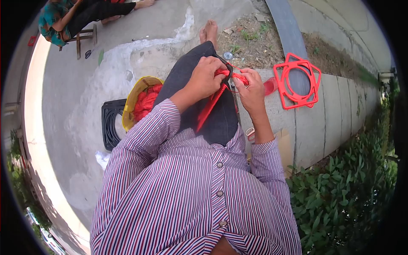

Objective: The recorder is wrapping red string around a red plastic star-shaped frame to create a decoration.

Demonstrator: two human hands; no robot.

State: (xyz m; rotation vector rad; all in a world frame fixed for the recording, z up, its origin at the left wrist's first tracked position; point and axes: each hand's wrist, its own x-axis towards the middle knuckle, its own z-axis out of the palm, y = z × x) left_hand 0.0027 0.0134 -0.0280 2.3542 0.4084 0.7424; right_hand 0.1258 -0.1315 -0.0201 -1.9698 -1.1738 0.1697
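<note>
My left hand [207, 78] and right hand [251, 91] are both closed on a red woven strip [212, 106], held over my lap; the piece looks only partly made. Left of the lap, a yellow basket [131, 102] holds more red material. To the right lie finished red frames [297, 80] on the concrete ledge [335, 114].

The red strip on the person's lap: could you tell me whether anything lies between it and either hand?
Nothing visible does. The left hand and the right hand both already grip the top end of the red strip, which runs down across the dark trousers.
</note>
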